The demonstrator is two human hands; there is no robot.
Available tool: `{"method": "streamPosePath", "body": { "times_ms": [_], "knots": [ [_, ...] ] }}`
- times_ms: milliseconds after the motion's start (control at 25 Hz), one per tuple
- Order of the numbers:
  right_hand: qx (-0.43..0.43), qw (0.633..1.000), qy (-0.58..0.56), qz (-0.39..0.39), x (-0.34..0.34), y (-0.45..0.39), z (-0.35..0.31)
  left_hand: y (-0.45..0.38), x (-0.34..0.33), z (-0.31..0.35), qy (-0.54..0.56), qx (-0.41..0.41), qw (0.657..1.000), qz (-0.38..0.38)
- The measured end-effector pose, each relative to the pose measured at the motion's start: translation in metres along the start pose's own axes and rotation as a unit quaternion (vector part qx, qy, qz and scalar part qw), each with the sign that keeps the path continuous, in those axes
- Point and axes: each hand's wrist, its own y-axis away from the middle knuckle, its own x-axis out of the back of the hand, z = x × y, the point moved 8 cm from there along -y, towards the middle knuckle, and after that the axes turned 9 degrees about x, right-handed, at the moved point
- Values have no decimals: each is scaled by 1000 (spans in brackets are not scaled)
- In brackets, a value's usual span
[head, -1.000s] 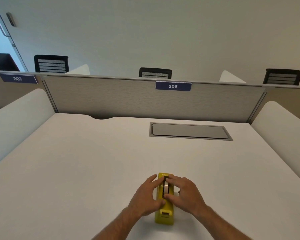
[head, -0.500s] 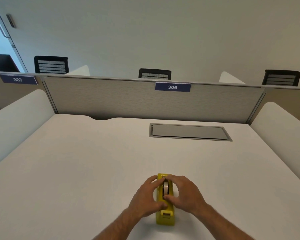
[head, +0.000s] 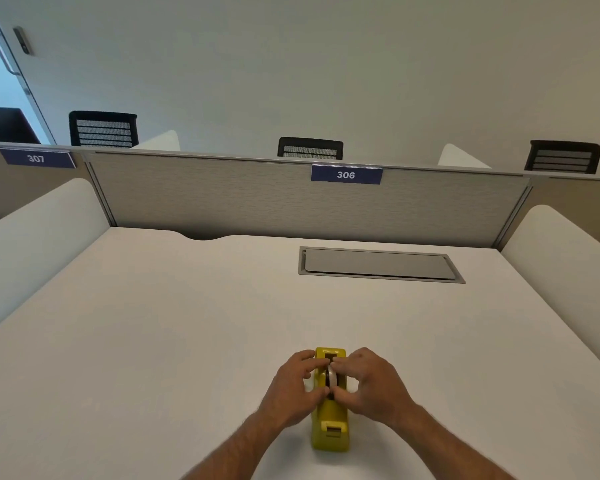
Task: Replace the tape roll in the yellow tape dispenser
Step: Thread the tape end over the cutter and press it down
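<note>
The yellow tape dispenser [head: 330,427] stands on the white desk [head: 153,341] near its front edge, cutter end toward me. A pale tape roll [head: 332,377] sits on edge in the dispenser's slot. My left hand [head: 293,389] wraps the dispenser's left side, thumb and fingers curled against it. My right hand [head: 371,386] pinches the roll from the right, fingertips over its top and thumb at its near side. The roll's lower part is hidden inside the yellow body.
A grey cable hatch [head: 378,265] is set flush in the desk farther back. A fabric partition [head: 257,202] with the label 306 closes the far edge. White side dividers [head: 561,258] flank the desk. Black chair backs [head: 310,148] show beyond.
Both hands have drawn closer together over the dispenser; the right fingers now curl round the roll, which shows a little higher in the slot. The dispenser has not moved.
</note>
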Motion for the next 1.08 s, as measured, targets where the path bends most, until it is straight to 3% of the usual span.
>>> {"method": "streamPosePath", "body": {
  "times_ms": [1080],
  "knots": [
    [5, 1000, -25, 8, 4, -11, -1, -4, 4, 7, 15, 4, 1000, 11]
  ]
}}
